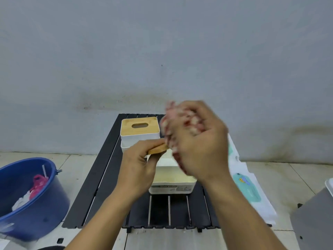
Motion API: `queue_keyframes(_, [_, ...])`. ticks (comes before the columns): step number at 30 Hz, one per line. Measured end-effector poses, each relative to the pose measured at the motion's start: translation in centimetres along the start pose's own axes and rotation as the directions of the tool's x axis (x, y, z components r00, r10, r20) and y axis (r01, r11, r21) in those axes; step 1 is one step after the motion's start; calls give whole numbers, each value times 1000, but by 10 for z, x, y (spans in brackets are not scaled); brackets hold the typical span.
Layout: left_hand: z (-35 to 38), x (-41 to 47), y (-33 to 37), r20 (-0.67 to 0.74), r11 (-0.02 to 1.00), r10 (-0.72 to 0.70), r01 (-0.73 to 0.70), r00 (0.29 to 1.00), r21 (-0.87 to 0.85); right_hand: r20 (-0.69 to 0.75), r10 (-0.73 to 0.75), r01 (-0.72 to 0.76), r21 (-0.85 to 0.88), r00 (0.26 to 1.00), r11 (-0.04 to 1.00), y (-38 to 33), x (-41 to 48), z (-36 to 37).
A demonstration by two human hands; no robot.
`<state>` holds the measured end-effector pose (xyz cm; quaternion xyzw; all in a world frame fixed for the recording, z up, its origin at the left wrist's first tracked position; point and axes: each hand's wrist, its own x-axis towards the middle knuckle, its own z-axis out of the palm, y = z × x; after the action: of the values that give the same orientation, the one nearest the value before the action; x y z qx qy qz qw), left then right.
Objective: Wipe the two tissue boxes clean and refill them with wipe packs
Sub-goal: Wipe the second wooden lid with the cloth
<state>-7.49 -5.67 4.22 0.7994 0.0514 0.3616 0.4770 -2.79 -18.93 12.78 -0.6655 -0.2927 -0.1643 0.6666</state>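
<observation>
Two hands hover above the box [171, 184]. Left hand [138, 165] pinches the lid [157, 149]; right hand [201, 147] clutches a blurred cloth [180, 120].

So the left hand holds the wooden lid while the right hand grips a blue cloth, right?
Not blue: the head view shows a red-and-white cloth in the right hand. The left hand does hold the wooden lid.
</observation>
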Motion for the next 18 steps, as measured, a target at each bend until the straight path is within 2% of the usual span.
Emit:
queue_keyframes(2, [0, -1, -6, 13, 999, 32, -32, 999, 34, 93, -143, 166, -320, 985, 933, 1, -15, 13])
queue_keyframes(4, [-4, -1, -8, 13, 999, 36, -36, 999, -24, 63, -271, 268, -474, 961, 839, 12, -17, 14])
queue_keyframes(7, [-11, -1, -5, 42, 996, 35, -32, 998, -85, -40, -292, 224, -545, 955, 808, 31, -3, -3])
queue_keyframes(10, [-9, -2, -5, 86, 998, 19, -13, 996, -65, -126, -163, 60, -584, 979, 809, 47, 10, -26])
queue_keyframes(12, [-4, -1, -6, 104, 999, 10, -5, 995, -51, -142, -101, 11, -524, 985, 852, 40, 13, -32])
queue_keyframes(13, [0, -1, -4, 106, 999, 14, -9, 994, -47, -131, -117, 39, -486, 984, 873, 31, 12, -31])
queue_keyframes(15, [5, 0, -1, 106, 999, 0, 6, 994, -51, -57, -236, 187, -442, 970, 877, 13, 4, -18])
queue_keyframes(18, [3, -1, -1, 137, 992, -72, 85, 988, -96, 125, -359, 373, -486, 925, 791, 7, -16, 7])
